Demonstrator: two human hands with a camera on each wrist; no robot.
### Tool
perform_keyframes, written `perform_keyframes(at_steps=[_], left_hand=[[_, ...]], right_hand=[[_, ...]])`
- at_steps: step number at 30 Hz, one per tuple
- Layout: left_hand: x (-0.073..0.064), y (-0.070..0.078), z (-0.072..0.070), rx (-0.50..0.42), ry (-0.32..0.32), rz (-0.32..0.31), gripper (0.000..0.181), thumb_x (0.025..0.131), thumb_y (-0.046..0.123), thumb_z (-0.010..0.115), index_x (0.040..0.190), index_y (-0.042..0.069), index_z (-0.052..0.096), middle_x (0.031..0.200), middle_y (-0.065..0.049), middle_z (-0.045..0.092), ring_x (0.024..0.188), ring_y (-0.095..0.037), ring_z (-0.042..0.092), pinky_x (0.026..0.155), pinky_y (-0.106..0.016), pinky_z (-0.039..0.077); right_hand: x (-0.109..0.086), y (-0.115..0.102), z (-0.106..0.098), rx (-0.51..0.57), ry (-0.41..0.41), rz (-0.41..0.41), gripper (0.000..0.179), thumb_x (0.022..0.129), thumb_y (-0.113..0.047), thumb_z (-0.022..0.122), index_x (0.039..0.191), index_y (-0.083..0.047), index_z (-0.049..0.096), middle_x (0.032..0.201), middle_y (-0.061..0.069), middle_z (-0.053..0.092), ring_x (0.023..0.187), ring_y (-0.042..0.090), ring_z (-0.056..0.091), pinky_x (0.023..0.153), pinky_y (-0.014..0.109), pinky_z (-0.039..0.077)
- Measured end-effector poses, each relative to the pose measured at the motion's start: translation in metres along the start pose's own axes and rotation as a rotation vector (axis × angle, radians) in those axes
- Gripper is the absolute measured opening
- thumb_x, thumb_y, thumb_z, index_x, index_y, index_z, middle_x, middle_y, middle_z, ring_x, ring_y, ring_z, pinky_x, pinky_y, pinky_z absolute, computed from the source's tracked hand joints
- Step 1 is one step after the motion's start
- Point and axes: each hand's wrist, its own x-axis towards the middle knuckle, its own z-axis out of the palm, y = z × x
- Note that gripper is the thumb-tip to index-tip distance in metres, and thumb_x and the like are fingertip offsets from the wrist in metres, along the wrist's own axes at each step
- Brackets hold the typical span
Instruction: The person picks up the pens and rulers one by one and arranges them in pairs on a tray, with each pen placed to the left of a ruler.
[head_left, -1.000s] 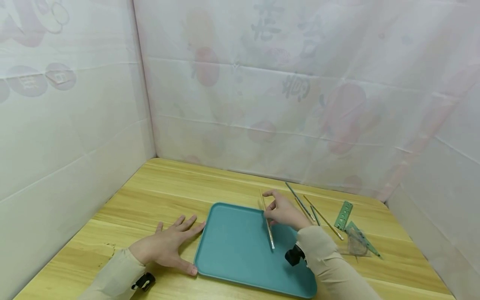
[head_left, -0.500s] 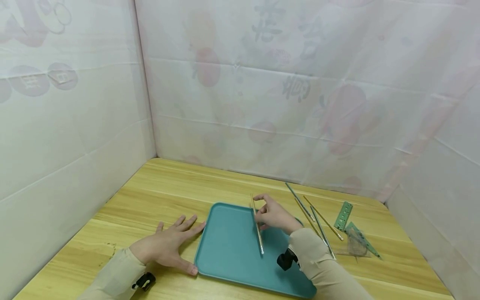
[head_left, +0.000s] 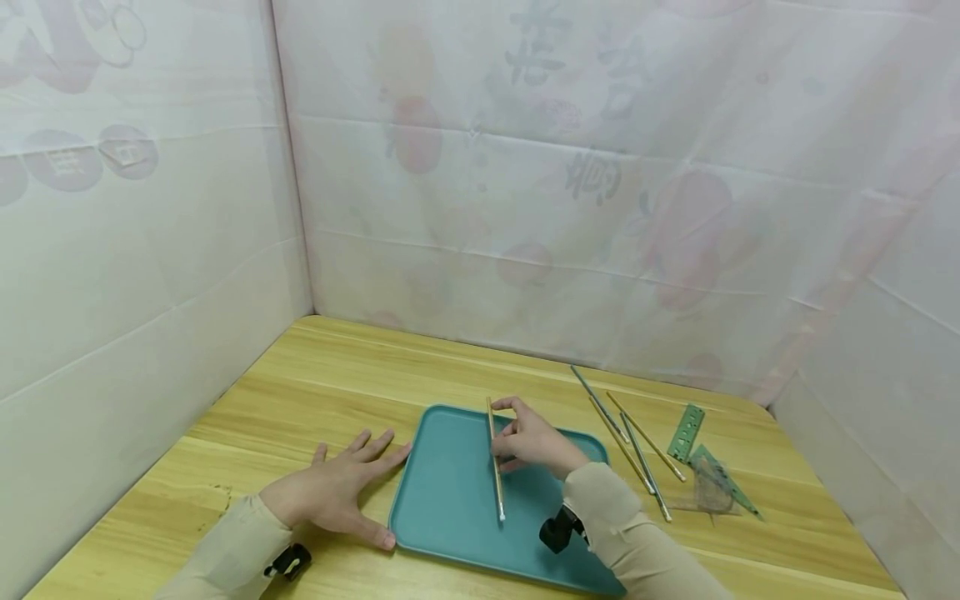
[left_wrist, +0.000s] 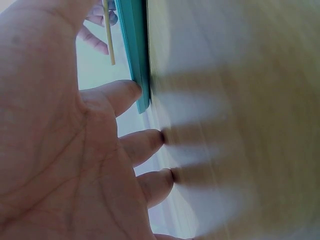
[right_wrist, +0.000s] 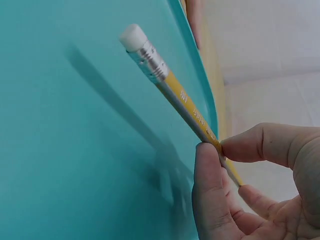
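Note:
My right hand point(head_left: 536, 439) pinches a yellow pencil point(head_left: 496, 475) between thumb and fingers, holding it over the teal tray point(head_left: 442, 500). In the right wrist view the pencil point(right_wrist: 187, 107) shows a white eraser and a metal band, and its shadow falls on the tray apart from it. My left hand point(head_left: 337, 492) lies with fingers spread at the tray's left edge, thumb and a fingertip touching the rim. In the left wrist view a finger of the left hand point(left_wrist: 75, 150) meets the tray's side point(left_wrist: 134, 55), and other fingertips rest on the wood.
Right of the tray several yellow and dark pencils point(head_left: 645, 467) lie crossed on the wooden table point(head_left: 360, 358). Beyond them are a green stencil ruler point(head_left: 686, 432), a green set square point(head_left: 738, 492) and a clear plastic piece point(head_left: 712, 490). Fabric walls point(head_left: 465, 208) stand around the table.
My right hand has carried the pencil leftward and slightly nearer over the tray. More of the pencils on the right has come into sight. My left hand has stayed put.

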Motion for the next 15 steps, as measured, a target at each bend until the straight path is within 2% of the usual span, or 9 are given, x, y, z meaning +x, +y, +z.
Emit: perform_keyframes(at_steps=[15], left_hand=[[0.001, -0.003, 0.001, -0.012, -0.007, -0.012, 0.121, 0.079, 0.069, 0.087, 0.173, 0.026, 0.025, 0.181, -0.016, 0.016, 0.165, -0.053, 0.01, 0.107, -0.097, 0.004]], right_hand=[[0.0, -0.007, 0.029, 0.01, -0.017, 0.021, 0.076, 0.096, -0.002, 0.069, 0.163, -0.01, 0.033, 0.094, 0.013, 0.063, 0.077, 0.023, 0.066, 0.072, 0.04, 0.066]])
